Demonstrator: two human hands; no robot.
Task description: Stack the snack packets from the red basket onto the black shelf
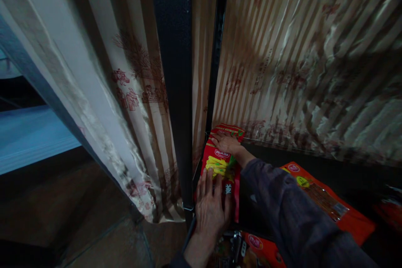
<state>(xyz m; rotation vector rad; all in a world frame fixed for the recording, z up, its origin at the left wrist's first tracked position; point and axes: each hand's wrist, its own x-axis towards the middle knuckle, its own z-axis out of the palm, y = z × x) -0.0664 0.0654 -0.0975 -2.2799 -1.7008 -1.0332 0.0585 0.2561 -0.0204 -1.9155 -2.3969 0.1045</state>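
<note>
A red snack packet (222, 154) with a picture of yellow strips lies flat in the back left corner of a dark shelf (270, 155). My left hand (212, 209) rests on its near half, fingers stretched out and slightly apart. On the far end of the packet lies my right hand (226, 142), palm down with its fingers extended. Neither hand is wrapped around the packet. My right sleeve crosses over the shelf and hides part of its surface.
An orange packet (326, 197) lies to the right, partly behind my right sleeve. More packets (259, 245) sit at the front edge. A dark upright post (176, 92) and patterned curtains (298, 63) bound the shelf. Tiled floor (106, 238) shows at lower left.
</note>
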